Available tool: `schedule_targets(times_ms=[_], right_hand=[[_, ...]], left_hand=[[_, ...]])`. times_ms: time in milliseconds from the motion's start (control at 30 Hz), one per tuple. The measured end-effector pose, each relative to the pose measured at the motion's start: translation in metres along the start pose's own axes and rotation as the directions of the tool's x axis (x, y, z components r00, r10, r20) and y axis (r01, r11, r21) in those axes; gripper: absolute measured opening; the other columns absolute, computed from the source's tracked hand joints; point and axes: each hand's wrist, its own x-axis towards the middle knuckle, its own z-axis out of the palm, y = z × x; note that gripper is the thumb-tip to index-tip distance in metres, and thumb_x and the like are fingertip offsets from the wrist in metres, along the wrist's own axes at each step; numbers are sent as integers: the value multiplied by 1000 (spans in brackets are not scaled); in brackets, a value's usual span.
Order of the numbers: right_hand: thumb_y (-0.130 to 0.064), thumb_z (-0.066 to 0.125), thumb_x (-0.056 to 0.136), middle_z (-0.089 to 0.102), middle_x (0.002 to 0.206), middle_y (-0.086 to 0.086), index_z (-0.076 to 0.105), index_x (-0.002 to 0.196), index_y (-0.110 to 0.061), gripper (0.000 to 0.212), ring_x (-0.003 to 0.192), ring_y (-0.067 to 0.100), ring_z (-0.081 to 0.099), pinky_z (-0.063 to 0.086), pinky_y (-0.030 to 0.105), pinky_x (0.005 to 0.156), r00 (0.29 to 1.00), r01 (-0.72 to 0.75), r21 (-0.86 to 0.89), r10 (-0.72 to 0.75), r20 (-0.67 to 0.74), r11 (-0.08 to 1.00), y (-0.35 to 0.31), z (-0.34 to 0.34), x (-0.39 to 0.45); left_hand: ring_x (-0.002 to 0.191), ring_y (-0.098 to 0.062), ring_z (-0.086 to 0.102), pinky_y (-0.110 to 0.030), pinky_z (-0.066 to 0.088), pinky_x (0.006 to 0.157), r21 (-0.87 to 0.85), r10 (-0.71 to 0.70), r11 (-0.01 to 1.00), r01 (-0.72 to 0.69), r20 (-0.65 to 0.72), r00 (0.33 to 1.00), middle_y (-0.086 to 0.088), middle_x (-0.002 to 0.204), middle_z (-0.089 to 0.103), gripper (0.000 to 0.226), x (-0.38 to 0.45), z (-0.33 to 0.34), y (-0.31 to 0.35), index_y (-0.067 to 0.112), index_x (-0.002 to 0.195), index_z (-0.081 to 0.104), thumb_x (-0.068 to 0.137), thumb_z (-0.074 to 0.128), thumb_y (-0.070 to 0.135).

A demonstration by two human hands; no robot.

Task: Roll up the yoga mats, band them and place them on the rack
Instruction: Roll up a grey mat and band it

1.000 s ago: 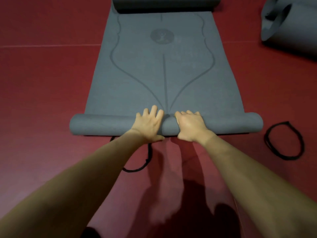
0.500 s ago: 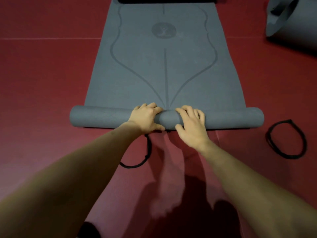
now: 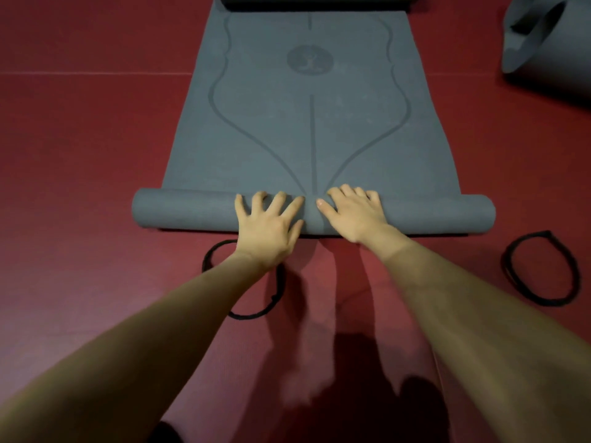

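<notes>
Foam or rubber sheet, by the look of it: the grey yoga mat lies flat on the red floor, its near end already wound into a roll that spans the full width and sits just in front of the person. Both hands rest on top of the middle of that roll. The left hand has its fingers spread and fairly straight, pressing down without holding anything. The right hand lies beside it, its fingertips bent over the far crest of the roll; whether they truly hook the mat or only press on it I cannot tell from this angle.

The mat looks soft, light and floppy, with a grippy matte face, so palms should drive it by friction alone. Being limp, it will likely telescope at the ends if pushed only at the centre, so hands set wider apart, toward each end, would keep the edges square. It will probably spring loose once released, hence the bands: one black band lies on the floor just behind the roll, partly under the left wrist, another black band lies off to the right. A second grey mat, loosely curled, sits at the far right.
</notes>
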Motion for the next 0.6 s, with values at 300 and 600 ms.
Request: schedule_targets(times_ms=[300,600], right_hand=[[-33,42,88,58,121,12,56,116,-9,39,107,32,55,32,38,90,897,69,-20,-70,-436,997,-3,19,-31],[-45,35,98,46,138,1,43,135,-18,46,128,24,40,21,36,104,976,14,60,-1,-218,998,1,0,22]], left_hand=[[125,-30,40,-64,11,107,-70,-132,987,142,139,981,3,128,52,38,45,-5,3,32,129,51,100,29,43],[123,-34,35,-49,27,100,88,-166,983,158,94,982,-6,138,38,43,65,-19,20,21,140,33,98,36,30]])
